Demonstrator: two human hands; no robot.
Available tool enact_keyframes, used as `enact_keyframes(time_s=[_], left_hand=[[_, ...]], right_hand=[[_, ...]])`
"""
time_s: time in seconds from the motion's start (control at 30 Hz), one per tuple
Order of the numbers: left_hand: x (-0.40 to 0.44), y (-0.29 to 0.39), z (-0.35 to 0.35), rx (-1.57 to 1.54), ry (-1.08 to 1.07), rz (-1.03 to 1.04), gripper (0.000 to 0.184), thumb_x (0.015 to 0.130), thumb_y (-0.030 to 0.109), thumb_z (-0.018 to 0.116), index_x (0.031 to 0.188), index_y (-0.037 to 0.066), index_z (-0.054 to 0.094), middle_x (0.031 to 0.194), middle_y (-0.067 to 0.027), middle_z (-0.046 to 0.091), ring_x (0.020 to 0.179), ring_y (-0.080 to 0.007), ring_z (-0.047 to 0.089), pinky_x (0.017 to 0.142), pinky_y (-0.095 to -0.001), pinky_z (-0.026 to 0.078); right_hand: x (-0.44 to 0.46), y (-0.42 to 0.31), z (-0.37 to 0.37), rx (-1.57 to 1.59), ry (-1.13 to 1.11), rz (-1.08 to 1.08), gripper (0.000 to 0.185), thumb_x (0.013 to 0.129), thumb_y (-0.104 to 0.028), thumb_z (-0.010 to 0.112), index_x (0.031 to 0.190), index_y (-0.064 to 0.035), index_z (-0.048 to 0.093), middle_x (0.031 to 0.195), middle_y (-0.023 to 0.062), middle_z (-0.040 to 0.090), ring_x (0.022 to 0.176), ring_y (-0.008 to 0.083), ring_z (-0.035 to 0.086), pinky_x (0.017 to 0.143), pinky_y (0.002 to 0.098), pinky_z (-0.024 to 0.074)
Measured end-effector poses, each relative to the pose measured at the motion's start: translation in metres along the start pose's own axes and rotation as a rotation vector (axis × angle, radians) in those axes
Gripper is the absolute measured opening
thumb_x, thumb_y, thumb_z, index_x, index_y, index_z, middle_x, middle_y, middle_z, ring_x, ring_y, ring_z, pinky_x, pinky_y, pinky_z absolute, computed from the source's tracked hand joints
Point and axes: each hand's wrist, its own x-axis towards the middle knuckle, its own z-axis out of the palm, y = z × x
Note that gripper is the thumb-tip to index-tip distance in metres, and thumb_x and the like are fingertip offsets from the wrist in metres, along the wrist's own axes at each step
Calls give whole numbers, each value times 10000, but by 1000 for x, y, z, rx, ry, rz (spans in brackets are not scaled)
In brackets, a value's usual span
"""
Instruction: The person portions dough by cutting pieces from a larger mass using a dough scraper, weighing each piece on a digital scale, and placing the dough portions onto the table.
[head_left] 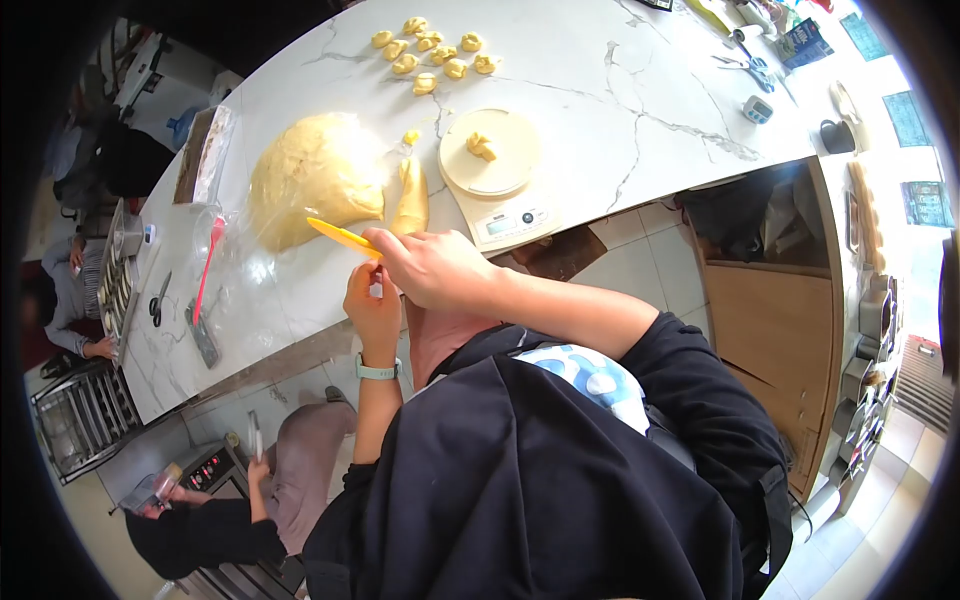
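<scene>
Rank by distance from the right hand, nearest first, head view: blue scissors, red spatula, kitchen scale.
1. Kitchen scale: just ahead of the right hand, slightly right.
2. Red spatula: well off to the left.
3. Blue scissors: far to the right, farther ahead.

Right fingers [388, 249] partly hide the yellow tool [337, 235]; the scale readout [499, 228] is illegible.

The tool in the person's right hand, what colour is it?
The tool in the right hand is yellow-orange, seen best in the head view.
</scene>
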Motion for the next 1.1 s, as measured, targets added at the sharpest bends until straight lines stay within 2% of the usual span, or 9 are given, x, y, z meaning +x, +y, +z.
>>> enact_keyframes(time_s=[0.13,0.33,0.4,0.47,0.57,0.77,0.93,1.03,1.1], left_hand=[[6,20,6,-237,123,-34,149,847,-21,550,990,-43,583,936,-80,609,866,-142,594,799,-274,487],[24,43,21,-307,44,2,178,895,27,521,1039,-44,598,1125,-128,610,1019,-174,591,877,-288,469],[40,59,27,-310,-92,160,305,926,52,459,1220,-23,478,1221,-140,573,1163,-219,513,970,-335,397],[60,87,39,-364,-200,296,368,930,55,423,1292,-2,393,1239,-123,566,1197,-242,483,1019,-371,336],[93,93,57,34,-366,582,453,912,57,400,1343,20,265,1272,-132,543,1206,-276,462,1033,-413,262],[114,95,70,374,-308,594,447,845,26,425,1286,75,373,1237,-11,550,1207,-188,412,967,-421,234],[128,90,73,69,-382,565,420,854,19,432,1266,92,388,1161,-31,611,1121,-220,505,1006,-393,219],[124,107,71,56,-473,567,361,873,16,438,1229,72,427,1109,-51,641,1087,-221,538,965,-362,299],[130,106,69,65,-352,563,322,881,19,448,1200,59,457,1095,-58,644,1070,-210,549,919,-340,351]], right_hand=[[-12,1,8,112,163,-38,344,879,-163,529,1175,-16,433,771,143,619,679,312,630,559,402,499],[-27,25,-20,198,426,142,382,867,-176,615,1169,-28,434,867,168,616,663,342,637,547,379,512],[-32,53,-25,293,676,175,341,885,-134,580,1182,-48,435,905,169,637,718,321,662,598,377,528],[-42,63,-55,371,755,318,340,901,-103,564,1198,-42,408,922,158,650,765,202,681,627,309,548],[-56,87,-85,298,1002,331,337,908,-92,555,1183,15,391,947,171,634,791,188,676,647,286,552],[-94,116,-118,-122,1177,472,428,898,-242,581,1187,10,390,1006,229,607,938,296,640,781,370,516],[-100,168,-103,50,1196,642,468,885,-235,587,1212,27,379,1021,241,608,944,342,627,793,379,501],[-91,184,-89,83,1220,666,441,886,-205,582,1203,31,387,998,238,620,914,337,637,795,371,498],[-87,189,-84,128,1243,691,429,887,-207,592,1185,34,401,1017,212,611,932,291,622,816,338,484]])
